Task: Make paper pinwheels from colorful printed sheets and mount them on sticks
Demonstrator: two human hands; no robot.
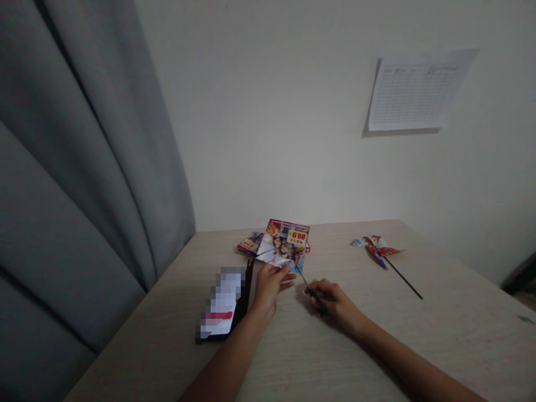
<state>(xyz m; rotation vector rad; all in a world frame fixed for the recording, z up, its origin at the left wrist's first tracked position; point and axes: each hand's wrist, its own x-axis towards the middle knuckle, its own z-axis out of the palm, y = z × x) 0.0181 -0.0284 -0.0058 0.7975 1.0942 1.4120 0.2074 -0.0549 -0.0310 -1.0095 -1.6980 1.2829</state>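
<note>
My left hand is closed on the lower edge of a colourful printed flyer, which has a yellow price patch and is tilted up off the table. My right hand grips the black handles of a pair of scissors. Their blades point up and left, meeting the flyer's lower right part. Just behind the flyer lies a small stack of similar flyers, partly covered by it. A bit of red shows at the flyer's right edge; its kind I cannot make out.
A phone with a lit, blurred screen lies left of my left arm, beside black sticks. A paper pinwheel on a black stick rests at the right of the table. Grey curtain hangs left; a printed sheet is on the wall.
</note>
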